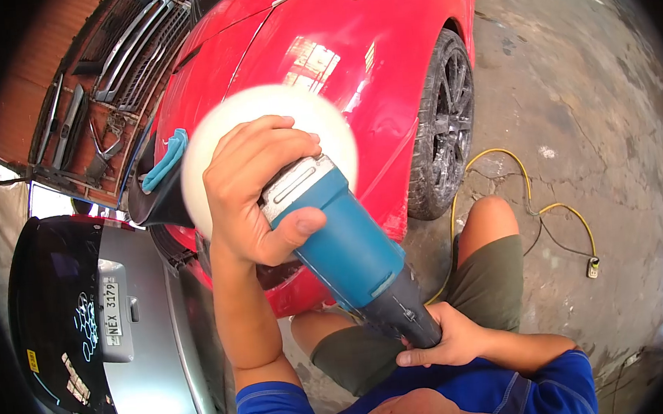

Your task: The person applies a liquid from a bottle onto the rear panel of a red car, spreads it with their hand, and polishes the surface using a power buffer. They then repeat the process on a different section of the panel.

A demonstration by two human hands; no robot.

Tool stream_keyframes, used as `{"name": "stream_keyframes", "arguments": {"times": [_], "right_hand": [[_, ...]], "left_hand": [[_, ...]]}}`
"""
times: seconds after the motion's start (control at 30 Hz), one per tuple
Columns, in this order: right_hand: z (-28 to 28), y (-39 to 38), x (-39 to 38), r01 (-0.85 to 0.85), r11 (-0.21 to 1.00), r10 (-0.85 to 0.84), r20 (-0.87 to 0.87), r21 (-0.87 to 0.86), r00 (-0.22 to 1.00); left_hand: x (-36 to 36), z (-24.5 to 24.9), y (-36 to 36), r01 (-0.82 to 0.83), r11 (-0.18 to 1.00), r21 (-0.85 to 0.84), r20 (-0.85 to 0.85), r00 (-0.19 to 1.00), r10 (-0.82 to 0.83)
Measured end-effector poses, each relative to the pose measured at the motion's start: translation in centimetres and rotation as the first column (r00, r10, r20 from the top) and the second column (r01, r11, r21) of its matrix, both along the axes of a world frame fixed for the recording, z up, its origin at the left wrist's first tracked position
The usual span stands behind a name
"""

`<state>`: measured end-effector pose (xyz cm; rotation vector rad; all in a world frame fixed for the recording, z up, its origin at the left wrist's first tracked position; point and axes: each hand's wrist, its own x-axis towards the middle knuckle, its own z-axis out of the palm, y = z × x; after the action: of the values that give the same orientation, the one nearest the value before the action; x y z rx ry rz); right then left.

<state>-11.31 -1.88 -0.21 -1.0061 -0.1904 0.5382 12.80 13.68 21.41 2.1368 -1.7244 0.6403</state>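
A silver car [151,355] with a dark, glossy rear window stands left of the red car [352,46], close beside it. One blue cloth [165,160], soft and crumpled, lies on the red car's left end. Next comes the left hand [258,189], arm bent up from the blue sleeve, wrist cocked. Its grip is wrapped over the grey metal head of the polisher [349,244], fingers curled across the top and thumb pressed along the teal housing.

Under those fingers sits one round white pad [326,112], soft-edged and blurred, held in front of the red car's smooth, shiny side panel. I cannot tell whether it touches the paint. The single polisher is a thick teal plastic barrel tapering to a dark grey handle, slanting down and away from the red car.

The right hand [442,340] clasps that handle from below, its grip closed tight around it, forearm lying across the knees. Right of the panel is the red car's one visible wheel [444,124], dark with spoked rim. One thin yellow cable [528,187] loops over the cracked concrete floor [589,77] beside that wheel.
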Motion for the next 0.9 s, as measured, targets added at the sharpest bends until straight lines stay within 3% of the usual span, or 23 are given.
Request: {"name": "stream_keyframes", "arguments": {"times": [0.5, 0.83, 0.9], "right_hand": [[0.3, 2.6, -0.2, -0.033, 0.985, 0.05, 0.092, -0.171, 0.994], [-0.8, 4.6, 0.2, -0.145, 0.93, 0.193, 0.112, -0.336, 0.975], [-0.4, 5.2, -0.1, -0.079, 0.943, 0.137, 0.163, -0.323, 0.977]], "left_hand": [[-2.0, -1.0, 6.5, -0.049, 0.993, -0.106, 0.061, 0.997, 0.056], [-5.2, -2.2, 11.6, -0.2, 0.959, -0.2, 0.015, 0.978, 0.207], [-5.8, -2.6, 12.6, -0.227, 0.948, -0.225, 0.006, 0.972, 0.234]]}}
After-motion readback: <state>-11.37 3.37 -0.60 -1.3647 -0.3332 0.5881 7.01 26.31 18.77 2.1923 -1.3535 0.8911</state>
